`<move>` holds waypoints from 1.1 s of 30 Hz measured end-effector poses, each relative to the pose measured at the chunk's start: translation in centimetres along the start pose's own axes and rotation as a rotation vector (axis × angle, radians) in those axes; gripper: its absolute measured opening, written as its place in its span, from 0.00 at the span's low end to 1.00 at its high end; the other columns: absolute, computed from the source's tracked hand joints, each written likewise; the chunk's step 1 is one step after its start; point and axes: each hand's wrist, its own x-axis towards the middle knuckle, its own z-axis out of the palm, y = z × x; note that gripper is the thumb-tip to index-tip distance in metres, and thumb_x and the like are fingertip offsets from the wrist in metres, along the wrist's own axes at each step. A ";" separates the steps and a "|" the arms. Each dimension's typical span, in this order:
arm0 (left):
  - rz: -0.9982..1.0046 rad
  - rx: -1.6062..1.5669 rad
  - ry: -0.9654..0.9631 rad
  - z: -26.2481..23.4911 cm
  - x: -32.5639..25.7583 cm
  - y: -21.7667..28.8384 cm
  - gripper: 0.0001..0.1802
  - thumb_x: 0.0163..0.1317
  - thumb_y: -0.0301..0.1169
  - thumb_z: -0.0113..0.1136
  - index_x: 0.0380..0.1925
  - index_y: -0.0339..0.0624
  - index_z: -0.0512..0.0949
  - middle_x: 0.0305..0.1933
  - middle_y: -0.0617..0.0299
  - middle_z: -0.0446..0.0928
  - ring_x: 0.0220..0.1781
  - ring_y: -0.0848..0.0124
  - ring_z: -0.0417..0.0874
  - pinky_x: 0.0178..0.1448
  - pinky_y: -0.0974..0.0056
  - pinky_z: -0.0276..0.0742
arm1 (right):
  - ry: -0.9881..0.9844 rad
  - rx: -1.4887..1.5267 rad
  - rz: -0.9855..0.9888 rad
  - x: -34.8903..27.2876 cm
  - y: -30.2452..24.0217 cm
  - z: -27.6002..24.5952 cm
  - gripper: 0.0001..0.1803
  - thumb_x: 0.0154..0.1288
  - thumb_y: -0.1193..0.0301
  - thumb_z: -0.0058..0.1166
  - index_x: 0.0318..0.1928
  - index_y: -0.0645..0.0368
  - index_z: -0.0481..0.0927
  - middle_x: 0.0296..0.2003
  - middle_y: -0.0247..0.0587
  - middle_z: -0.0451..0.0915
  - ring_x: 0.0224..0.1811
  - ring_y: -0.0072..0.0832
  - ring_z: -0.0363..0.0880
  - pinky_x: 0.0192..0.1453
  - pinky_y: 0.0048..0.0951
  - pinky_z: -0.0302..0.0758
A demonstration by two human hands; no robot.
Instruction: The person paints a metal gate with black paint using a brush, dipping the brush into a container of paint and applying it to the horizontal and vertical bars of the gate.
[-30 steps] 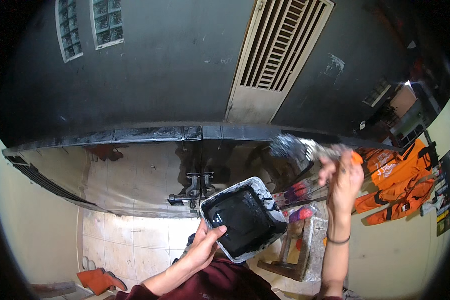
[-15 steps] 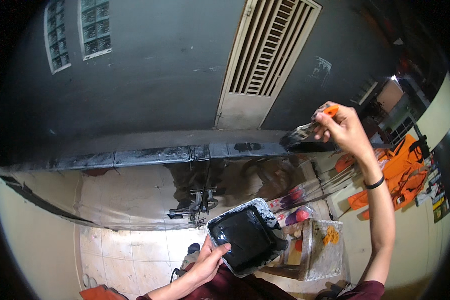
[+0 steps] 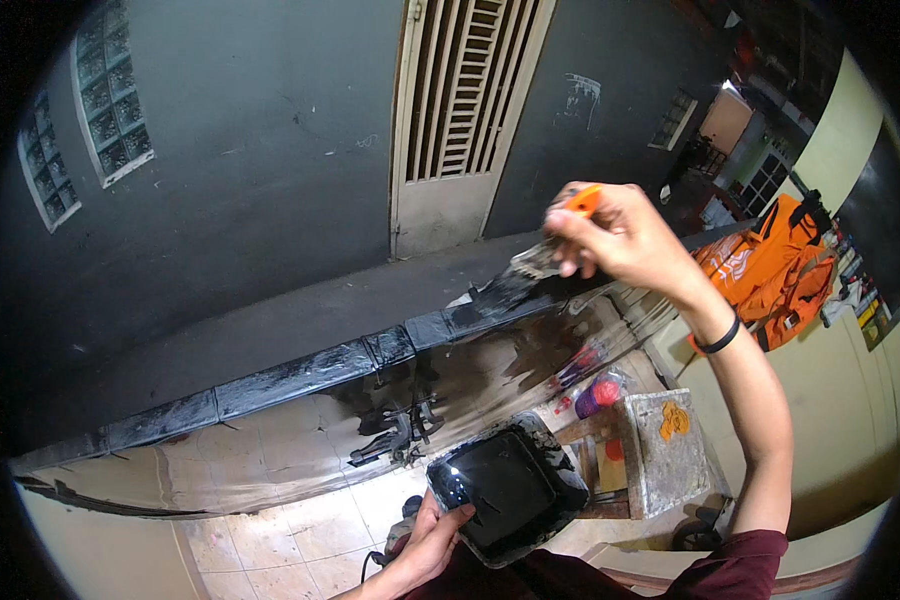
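My right hand (image 3: pixel 615 238) grips a paintbrush (image 3: pixel 535 265) by its orange-tipped handle, fingers closed round it. The dark bristles point down and left, reaching the long ledge (image 3: pixel 300 378), which is coated in wet-looking black along much of its top. Whether the bristle tips touch the surface is hard to tell. Low in front of me, my left hand (image 3: pixel 432 540) holds a square tub (image 3: pixel 505 490) of black paint by its near left side, thumb over the rim. Black smears cover the tub's inner walls.
Below the ledge hangs clear plastic sheeting (image 3: pixel 270 450) with dark stains, and dark metal clamps (image 3: pixel 400 430). To the right stand a paint-spotted wooden stool (image 3: pixel 660 450) and a hanging orange jacket (image 3: pixel 780 270). Beyond the ledge are a grey wall (image 3: pixel 260 150) and a slatted door (image 3: pixel 450 130).
My view has turned and shifted, so the ledge now slants up to the right. The brush has moved left along the ledge. Both hands keep their holds.
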 end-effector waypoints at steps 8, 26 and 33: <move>0.010 0.043 -0.061 -2.0 0.7 0.9 0.34 0.69 0.19 0.54 0.74 0.41 0.58 0.70 0.59 0.70 0.71 0.67 0.68 0.77 0.59 0.59 | 0.201 -0.177 -0.102 0.1 -2.4 -0.4 0.17 0.76 0.59 0.57 0.36 0.61 0.83 0.24 0.32 0.82 0.27 0.17 0.83 0.31 0.24 0.76; -0.048 0.018 -0.133 -0.4 2.4 2.0 0.36 0.67 0.32 0.60 0.73 0.36 0.60 0.70 0.52 0.71 0.72 0.58 0.71 0.76 0.53 0.65 | 0.359 -0.556 -0.231 -1.8 -0.5 0.1 0.16 0.73 0.63 0.60 0.30 0.62 0.79 0.15 0.48 0.74 0.16 0.41 0.76 0.22 0.37 0.69; -0.101 0.013 -0.140 0.1 3.6 1.7 0.33 0.69 0.26 0.56 0.73 0.39 0.59 0.69 0.55 0.70 0.71 0.62 0.71 0.74 0.55 0.65 | 0.361 -0.387 -0.225 -1.7 0.6 0.3 0.17 0.73 0.64 0.58 0.30 0.63 0.78 0.16 0.52 0.74 0.17 0.44 0.79 0.23 0.39 0.70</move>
